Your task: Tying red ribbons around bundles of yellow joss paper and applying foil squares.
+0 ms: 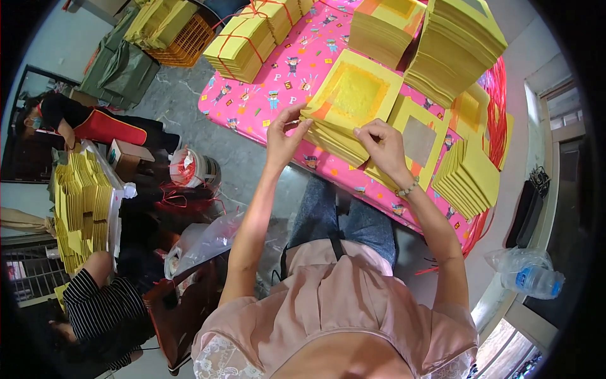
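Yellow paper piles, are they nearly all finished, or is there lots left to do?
Some look done: the tied bundles at the far end of the pink table are bound with red string. In hand: the left hand and right hand pinch the near edge of a loose yellow stack. Left: several untied stacks, so probably quite a lot remains.

Grey concrete floor left; table under pink patterned cloth, far centre; orange crate far left; window sill near right, daylit.
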### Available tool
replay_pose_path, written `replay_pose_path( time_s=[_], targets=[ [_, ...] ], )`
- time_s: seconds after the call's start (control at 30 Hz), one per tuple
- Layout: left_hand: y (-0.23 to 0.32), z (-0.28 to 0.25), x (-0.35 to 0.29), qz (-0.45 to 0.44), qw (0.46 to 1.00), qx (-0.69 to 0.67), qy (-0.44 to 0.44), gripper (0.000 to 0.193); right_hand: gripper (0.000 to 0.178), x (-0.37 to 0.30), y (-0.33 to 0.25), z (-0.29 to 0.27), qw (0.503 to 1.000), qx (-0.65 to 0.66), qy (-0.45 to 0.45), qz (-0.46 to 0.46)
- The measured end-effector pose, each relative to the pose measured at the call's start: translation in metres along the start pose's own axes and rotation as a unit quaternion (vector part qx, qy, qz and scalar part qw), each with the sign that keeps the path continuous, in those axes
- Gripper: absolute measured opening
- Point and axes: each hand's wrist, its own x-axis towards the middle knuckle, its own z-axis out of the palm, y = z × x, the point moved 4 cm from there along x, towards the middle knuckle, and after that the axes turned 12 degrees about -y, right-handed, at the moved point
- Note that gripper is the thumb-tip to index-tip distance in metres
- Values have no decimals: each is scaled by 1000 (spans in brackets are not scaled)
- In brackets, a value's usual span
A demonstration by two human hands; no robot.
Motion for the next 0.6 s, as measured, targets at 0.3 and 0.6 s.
replay_pose_path(
  time_s=[0.3,0.6],
  targets=[
    [2,-1,1,-4,1000,-3,-1,39,22,0,-3,-1,1000,3,-5,3],
    [44,2,10,120,949,291,8,61,22,-4,-9,-2,997,-64,25,-27]
  ],
)
